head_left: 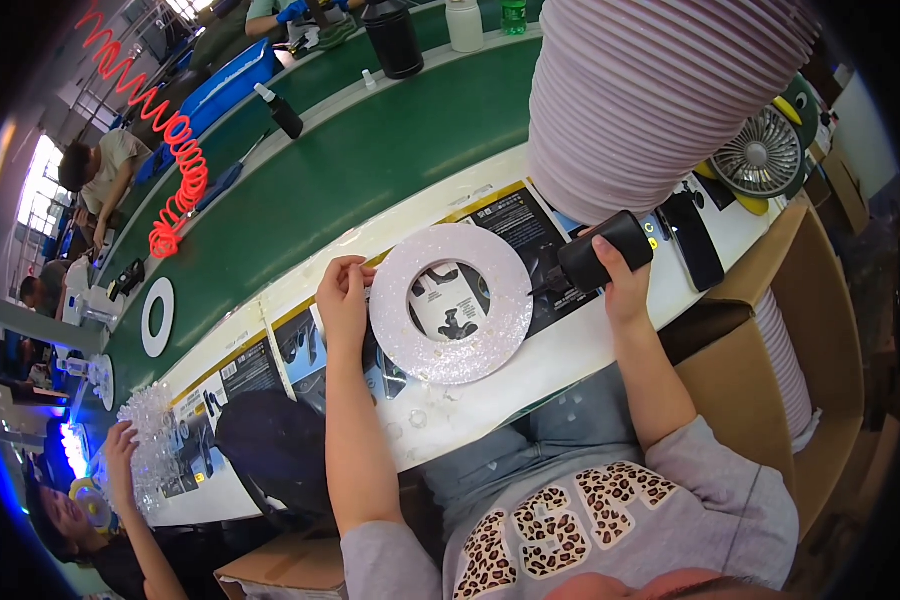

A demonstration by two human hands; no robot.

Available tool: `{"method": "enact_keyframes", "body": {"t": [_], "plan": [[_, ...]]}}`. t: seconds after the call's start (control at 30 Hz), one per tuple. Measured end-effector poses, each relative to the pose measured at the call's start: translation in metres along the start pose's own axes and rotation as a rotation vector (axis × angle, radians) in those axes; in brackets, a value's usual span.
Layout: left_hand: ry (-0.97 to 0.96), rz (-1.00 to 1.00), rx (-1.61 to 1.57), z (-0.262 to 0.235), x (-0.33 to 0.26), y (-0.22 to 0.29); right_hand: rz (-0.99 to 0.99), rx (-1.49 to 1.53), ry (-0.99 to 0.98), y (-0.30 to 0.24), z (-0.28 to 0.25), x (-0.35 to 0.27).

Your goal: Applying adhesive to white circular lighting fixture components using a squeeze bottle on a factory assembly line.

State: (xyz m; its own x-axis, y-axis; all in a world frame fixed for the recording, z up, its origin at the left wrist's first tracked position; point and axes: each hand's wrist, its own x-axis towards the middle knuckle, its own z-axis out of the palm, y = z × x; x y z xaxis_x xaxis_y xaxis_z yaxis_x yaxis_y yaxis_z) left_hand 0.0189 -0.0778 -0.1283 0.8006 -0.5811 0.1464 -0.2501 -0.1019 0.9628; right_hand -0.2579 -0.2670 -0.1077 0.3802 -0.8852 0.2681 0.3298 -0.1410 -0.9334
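A flat white glittery ring (390, 325) lies over the printed sheets on the white worktop in front of me. My left hand (344, 300) is at its left edge, fingers curled and pinching the rim. In my right hand (622, 285) is a black squeeze bottle (607, 252), tilted so its thin dark nozzle points left at the ring's right edge. The nozzle tip is at or just over that edge; whether it touches, I cannot tell. Through the ring's hole the printed sheet shows.
A tall stack of white rings (650, 100) rises beyond my right hand. Near it are a black phone (692, 240), a small fan (758, 150) and an open cardboard box (820, 330). Past the worktop runs a green conveyor belt (330, 165) with another white ring (157, 317). A co-worker sits left.
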Motion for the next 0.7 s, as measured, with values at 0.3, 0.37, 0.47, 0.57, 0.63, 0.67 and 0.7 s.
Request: {"method": "enact_keyframes", "body": {"t": [0.3,0.37,0.47,0.57,0.63,0.67,0.7], "plan": [[-0.002,0.005,0.018,-0.001,0.004,-0.002,0.008,0.011,0.012,-0.002,0.003,0.002],[-0.006,-0.006,0.027,0.0,0.004,-0.003,0.004,0.001,0.011,-0.002,0.002,0.002],[-0.005,-0.006,0.033,0.0,0.002,-0.001,-0.007,-0.022,-0.006,0.0,0.001,0.003],[-0.008,0.013,0.026,0.001,0.002,0.001,0.017,0.014,0.008,0.004,-0.001,0.006],[-0.01,0.002,-0.003,0.002,0.001,-0.002,0.115,0.158,0.094,0.01,-0.002,0.008],[-0.01,0.006,-0.009,0.0,0.0,-0.003,0.173,0.224,0.152,0.011,0.0,0.007],[0.002,0.016,-0.024,-0.001,0.0,-0.004,0.201,0.266,0.175,0.01,0.001,0.005]]}}
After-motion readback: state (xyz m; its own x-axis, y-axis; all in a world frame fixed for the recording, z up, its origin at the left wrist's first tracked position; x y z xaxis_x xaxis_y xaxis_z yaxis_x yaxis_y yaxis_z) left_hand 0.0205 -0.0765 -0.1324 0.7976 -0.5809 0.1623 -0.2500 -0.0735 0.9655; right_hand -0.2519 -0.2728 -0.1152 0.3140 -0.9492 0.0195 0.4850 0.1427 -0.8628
